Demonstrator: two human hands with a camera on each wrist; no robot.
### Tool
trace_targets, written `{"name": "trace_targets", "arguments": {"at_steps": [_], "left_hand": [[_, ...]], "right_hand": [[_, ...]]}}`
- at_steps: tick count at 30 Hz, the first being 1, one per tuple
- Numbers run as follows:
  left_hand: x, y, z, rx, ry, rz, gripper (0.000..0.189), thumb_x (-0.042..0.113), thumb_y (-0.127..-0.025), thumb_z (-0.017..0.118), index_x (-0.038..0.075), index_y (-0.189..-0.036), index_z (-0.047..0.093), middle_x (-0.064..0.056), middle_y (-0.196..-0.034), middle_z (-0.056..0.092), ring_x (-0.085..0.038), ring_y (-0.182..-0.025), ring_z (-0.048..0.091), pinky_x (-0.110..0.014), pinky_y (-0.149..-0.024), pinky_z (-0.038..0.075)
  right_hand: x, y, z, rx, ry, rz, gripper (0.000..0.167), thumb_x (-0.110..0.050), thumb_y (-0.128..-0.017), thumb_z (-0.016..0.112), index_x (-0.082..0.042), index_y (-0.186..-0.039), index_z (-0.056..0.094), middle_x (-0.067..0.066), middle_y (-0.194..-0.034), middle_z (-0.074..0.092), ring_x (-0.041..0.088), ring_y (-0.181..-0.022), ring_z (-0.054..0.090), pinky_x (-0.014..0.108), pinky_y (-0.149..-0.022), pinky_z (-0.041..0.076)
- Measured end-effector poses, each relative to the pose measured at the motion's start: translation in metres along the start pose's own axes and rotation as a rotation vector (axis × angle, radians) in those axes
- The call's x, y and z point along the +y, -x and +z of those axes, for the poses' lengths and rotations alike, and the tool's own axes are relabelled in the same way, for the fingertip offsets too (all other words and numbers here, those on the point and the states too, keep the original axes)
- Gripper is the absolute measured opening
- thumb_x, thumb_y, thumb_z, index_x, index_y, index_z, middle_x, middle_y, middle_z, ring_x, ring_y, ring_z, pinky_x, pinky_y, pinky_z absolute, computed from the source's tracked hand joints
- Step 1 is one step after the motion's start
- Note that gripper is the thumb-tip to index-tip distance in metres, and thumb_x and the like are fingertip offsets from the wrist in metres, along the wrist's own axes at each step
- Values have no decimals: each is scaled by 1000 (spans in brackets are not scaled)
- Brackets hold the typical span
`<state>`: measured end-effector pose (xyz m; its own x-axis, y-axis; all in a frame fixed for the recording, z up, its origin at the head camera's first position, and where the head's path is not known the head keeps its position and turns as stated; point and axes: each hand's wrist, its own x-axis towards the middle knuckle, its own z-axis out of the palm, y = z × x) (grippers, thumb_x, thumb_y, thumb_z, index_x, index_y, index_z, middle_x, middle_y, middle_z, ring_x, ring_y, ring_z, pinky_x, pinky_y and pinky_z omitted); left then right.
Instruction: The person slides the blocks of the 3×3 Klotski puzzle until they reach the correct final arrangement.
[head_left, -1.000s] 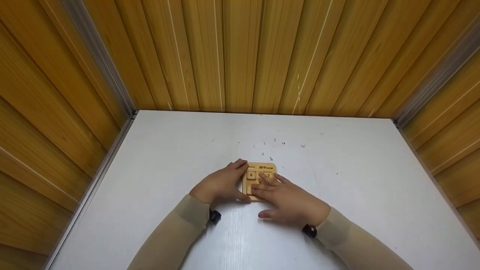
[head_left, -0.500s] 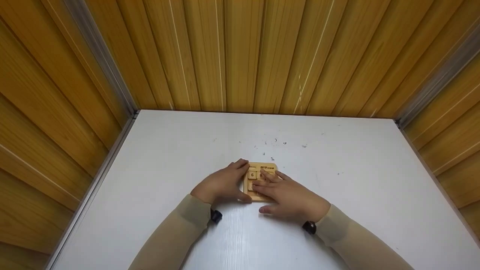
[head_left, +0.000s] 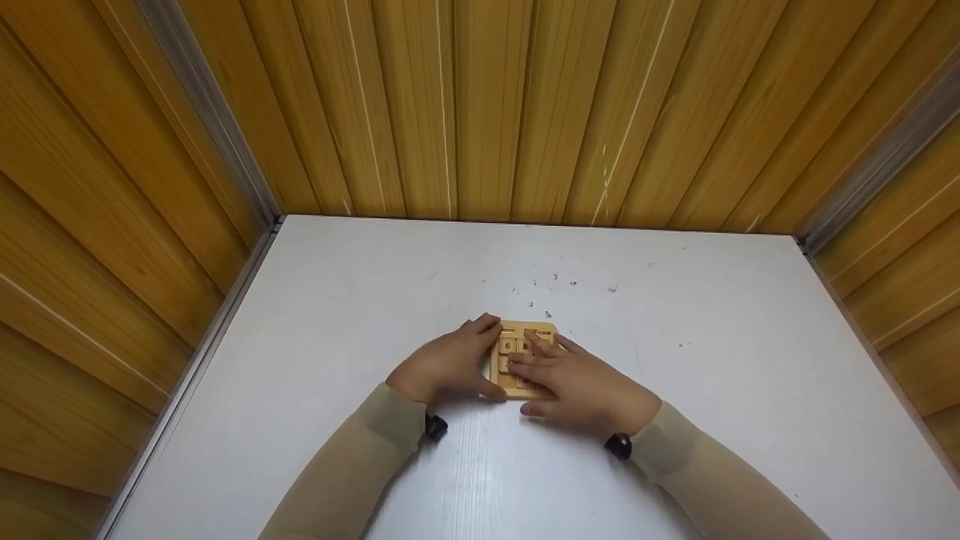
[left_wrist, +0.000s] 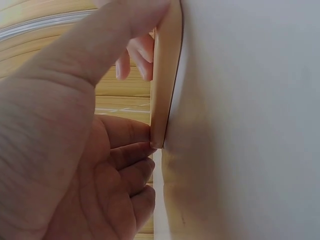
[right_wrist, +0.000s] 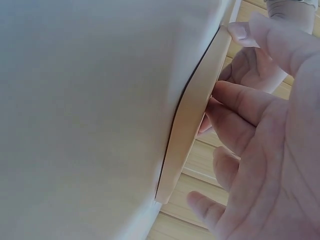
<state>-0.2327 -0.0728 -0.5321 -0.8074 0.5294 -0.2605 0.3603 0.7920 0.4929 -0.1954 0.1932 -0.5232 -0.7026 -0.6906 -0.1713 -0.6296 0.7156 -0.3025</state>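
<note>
A wooden number slide puzzle [head_left: 519, 325] lies flat on the white table. My left hand [head_left: 442, 364] holds its left side, thumb at the near corner and fingertips at the far corner. The left wrist view shows that hand spanning the puzzle's pale edge [left_wrist: 165, 75]. My right hand [head_left: 592, 390] reaches over the right half with extended fingers. Its fingertips touch the tiles, and its thumb lies off the near edge. A tile marked 6 [head_left: 508, 346] sits top left, with another tile [head_left: 505, 365] below it. Tiles farther right are partly hidden by the right hand.
The white table [head_left: 360, 285] has small dark scuffs [head_left: 574, 283] beyond the puzzle. Yellow wood-plank walls [head_left: 480, 112] enclose it at the back and both sides. Dark wrist devices [head_left: 619, 445] sit by the sleeve cuffs.
The left-column tile under the right fingers has slid away from me, up against the 6 tile, baring the lower-left slot. The right hand moved slightly forward with it; the left hand keeps its hold.
</note>
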Motion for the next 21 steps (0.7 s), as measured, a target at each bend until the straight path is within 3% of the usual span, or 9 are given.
{"name": "trace_targets", "arguments": {"at_steps": [13,21], "left_hand": [[2,-1,2,-3,-17,-16,128,56,-85,98,12,-181,26,-5,-192,18,-41,-176,23,-53,-143,30],[4,-2,-1,-5,-11,-21,128,54,-84,99,12,-181,27,-5,-192,18,-41,-177,22,-52,-143,29]], "right_hand": [[5,-3,2,-2,9,-20,77,-65,-108,67,-29,-174,48,-11,-183,39,28,-178,23,64,-146,15],[4,11,0,-14,-6,-3,82,-63,-107,69,-29,-176,43,-15,-185,35,23,-179,18,61,-146,18]]}}
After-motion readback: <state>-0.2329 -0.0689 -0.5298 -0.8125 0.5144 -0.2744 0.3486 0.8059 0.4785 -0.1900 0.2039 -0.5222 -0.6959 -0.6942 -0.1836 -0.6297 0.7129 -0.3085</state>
